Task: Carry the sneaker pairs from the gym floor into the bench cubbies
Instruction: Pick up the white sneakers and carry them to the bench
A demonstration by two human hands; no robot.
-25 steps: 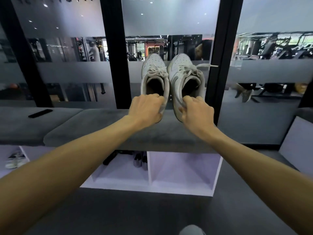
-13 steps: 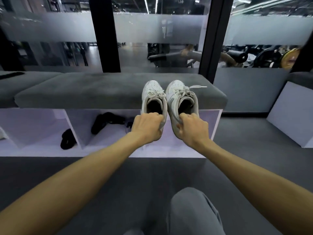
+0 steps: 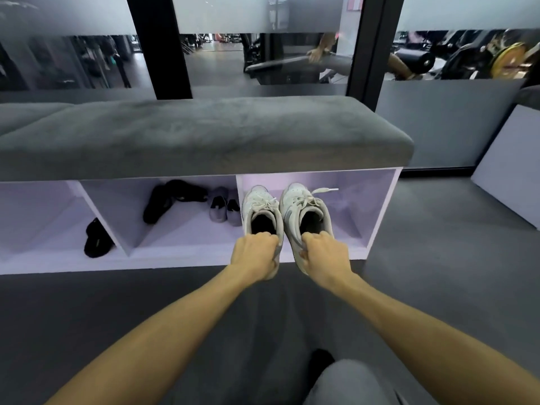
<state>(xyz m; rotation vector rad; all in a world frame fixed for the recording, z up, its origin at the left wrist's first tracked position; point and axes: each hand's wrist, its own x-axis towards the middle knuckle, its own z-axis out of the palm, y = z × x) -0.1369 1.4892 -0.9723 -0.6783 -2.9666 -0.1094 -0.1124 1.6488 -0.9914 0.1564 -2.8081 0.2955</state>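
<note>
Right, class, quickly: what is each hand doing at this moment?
Left hand: grips the heel of the left white sneaker.
Right hand: grips the heel of the right white sneaker.

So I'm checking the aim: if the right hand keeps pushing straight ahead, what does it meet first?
Probably nothing soon. The right hand holds its white sneaker toe-first at the open rightmost cubby, which looks free up to its back wall, though depth is unclear.

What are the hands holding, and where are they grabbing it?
Each holds one white sneaker by its heel: the left hand grips the left sneaker, the right hand grips the right sneaker.
</note>
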